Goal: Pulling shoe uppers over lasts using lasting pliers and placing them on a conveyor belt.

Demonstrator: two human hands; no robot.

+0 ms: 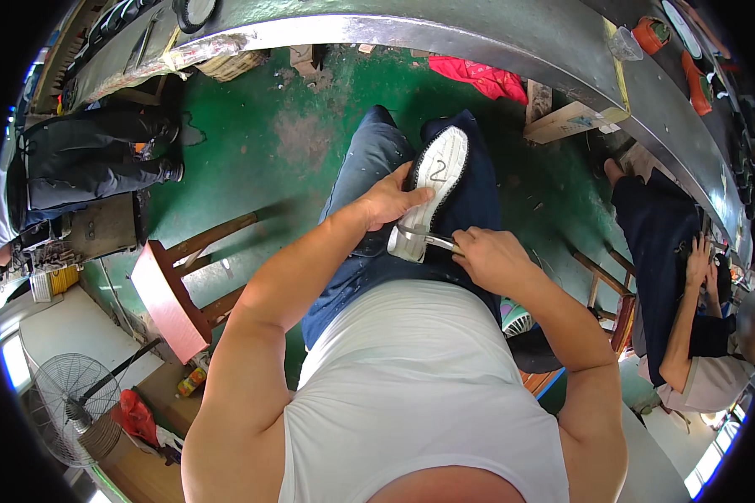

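I am sitting with a shoe (434, 189) lying sole-up across my lap, its white sole facing me and its dark upper turned down against my blue trousers (369, 159). My left hand (392, 199) is gripping the shoe along its left edge near the middle, fingers curled over the sole. My right hand (489, 254) is closed around the handle of a metal tool (434, 241), and the tool's tip is touching the heel end of the sole, the end nearest my body. I cannot tell just what kind of tool it is. The floor (252, 126) beneath me is painted green and worn in patches. A wooden stool (176, 289) with a pinkish seat is standing just to my left, and a floor fan (69, 390) is sitting further back on that side. On my right another person (688, 335) is sitting beside a long curved workbench (445, 33), hands raised near the face.
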